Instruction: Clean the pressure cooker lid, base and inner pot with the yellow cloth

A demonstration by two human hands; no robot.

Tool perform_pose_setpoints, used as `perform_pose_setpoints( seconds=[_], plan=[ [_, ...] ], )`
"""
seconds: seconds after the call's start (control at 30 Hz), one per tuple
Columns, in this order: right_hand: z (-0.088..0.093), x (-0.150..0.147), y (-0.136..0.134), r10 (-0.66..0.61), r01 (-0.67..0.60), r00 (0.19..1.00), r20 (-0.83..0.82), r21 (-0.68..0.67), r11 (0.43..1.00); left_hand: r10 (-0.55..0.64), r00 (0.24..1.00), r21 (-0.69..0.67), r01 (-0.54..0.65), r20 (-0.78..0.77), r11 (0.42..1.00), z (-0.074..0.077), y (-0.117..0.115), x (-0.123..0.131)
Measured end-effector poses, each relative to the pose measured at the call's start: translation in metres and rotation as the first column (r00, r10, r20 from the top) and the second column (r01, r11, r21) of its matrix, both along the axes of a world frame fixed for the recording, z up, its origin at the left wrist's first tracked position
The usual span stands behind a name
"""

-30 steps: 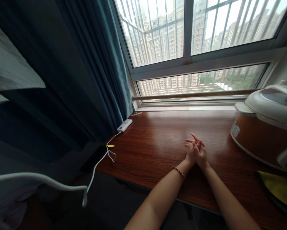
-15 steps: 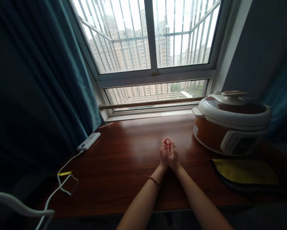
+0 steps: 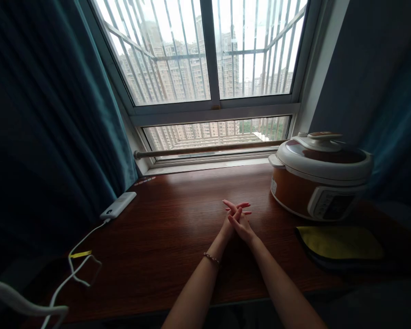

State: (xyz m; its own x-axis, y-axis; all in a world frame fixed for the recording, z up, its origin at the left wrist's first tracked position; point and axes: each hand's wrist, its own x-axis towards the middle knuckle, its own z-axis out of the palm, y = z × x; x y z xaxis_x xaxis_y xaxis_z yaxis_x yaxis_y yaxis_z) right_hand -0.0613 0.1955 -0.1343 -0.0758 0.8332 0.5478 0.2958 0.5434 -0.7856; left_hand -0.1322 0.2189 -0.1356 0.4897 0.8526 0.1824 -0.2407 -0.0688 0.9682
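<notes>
My left hand (image 3: 227, 225), with a beaded bracelet (image 3: 211, 258) on its wrist, meets my right hand (image 3: 245, 229) above the middle of the wooden table (image 3: 178, 219). The fingers of both hands are stretched out and cross between one another, pointing outward past the opposite hand. Both thumbs lie crossed on the near side. No object shows in either hand. The palms are partly hidden where the hands overlap.
An electric cooker (image 3: 318, 178) stands at the right, with a yellow cloth (image 3: 340, 242) in front of it. A white power bank (image 3: 119, 205) with a white cable (image 3: 83, 237) lies at the left. Behind the table are a barred window (image 3: 178, 59) and a blue curtain (image 3: 102, 114).
My hands were pressed together with curved fingers and fingertips meeting. Now the fingers are straighter and crossed through each other. The view has turned slightly to the right.
</notes>
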Motion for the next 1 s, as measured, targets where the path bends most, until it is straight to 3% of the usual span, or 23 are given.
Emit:
perform_pose_setpoints(
  seconds=[0.2, 0.37, 1.0],
  plan=[
    [-0.005, -0.001, -0.004, 0.001, 0.0, 1.0, 0.004, -0.049, 0.999, -0.015, 0.998, -0.009, 0.014, -0.06, 1.0, 0.008, -0.007, -0.009],
    [-0.011, -0.007, -0.001, -0.051, 0.04, 0.995, -0.088, -0.114, 0.993, 0.044, 0.998, -0.012, -0.044, -0.049, 0.999, 0.002, -0.003, -0.005],
    [-0.017, -0.01, 0.002, -0.07, 0.058, 0.989, -0.131, -0.094, 0.994, 0.072, 0.995, -0.108, -0.065, 0.07, 0.992, -0.008, 0.003, 0.004]
  ],
)
